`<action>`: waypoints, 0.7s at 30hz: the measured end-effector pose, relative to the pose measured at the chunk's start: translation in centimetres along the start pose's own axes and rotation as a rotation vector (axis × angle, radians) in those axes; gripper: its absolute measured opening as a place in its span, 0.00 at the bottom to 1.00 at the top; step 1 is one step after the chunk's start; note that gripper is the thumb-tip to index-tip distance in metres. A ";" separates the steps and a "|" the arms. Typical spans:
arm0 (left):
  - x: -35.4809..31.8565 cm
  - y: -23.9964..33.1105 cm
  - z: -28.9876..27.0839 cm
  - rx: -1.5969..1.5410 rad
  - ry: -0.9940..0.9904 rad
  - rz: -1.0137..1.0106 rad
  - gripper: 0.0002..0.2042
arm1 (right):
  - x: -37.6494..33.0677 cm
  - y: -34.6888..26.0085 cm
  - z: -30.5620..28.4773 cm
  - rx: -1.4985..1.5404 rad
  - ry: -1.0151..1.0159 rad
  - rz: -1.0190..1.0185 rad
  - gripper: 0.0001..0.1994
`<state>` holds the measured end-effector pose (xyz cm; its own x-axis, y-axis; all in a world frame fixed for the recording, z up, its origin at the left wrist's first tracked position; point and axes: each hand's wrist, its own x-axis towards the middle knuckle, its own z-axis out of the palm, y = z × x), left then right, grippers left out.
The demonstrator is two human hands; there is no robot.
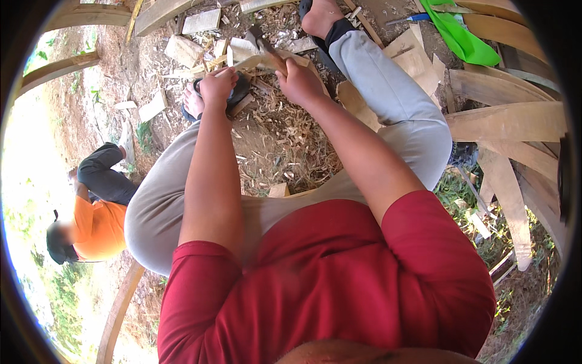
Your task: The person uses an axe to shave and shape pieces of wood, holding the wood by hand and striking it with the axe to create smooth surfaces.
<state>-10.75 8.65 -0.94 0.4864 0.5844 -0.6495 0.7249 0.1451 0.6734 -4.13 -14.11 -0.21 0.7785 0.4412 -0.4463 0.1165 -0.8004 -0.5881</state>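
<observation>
Right hand (298, 82) wrapped grip around hatchet (277, 59), head slanting over pale wood (252, 62) above chip-strewn ground (257, 136) between feet (321, 18); left hand (217, 86) pinched wood's end, apparently for steadiness.

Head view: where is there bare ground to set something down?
Mostly bare soil lies between the curved beam at upper left and the pale wood scraps. A smaller patch shows between the left forearm and the shavings. It is crowded around the hatchet and at right, where curved boards and green cloth lie.
</observation>
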 end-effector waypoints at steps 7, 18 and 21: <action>0.7 0.3 0.7 -0.021 -0.030 0.019 0.15 | 1.3 1.5 -0.1 -0.007 -0.010 0.079 0.20; 0.7 0.2 0.5 -0.059 0.007 -0.035 0.16 | 0.8 1.1 1.0 0.017 -0.070 0.073 0.21; 0.1 1.0 1.0 -0.013 -0.021 -0.021 0.15 | 1.3 1.7 1.3 -0.027 -0.019 0.045 0.20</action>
<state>-9.50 8.03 -0.66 0.4811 0.5646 -0.6707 0.7288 0.1676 0.6639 -3.72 -14.35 -2.71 0.7715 0.4122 -0.4846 0.0985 -0.8299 -0.5492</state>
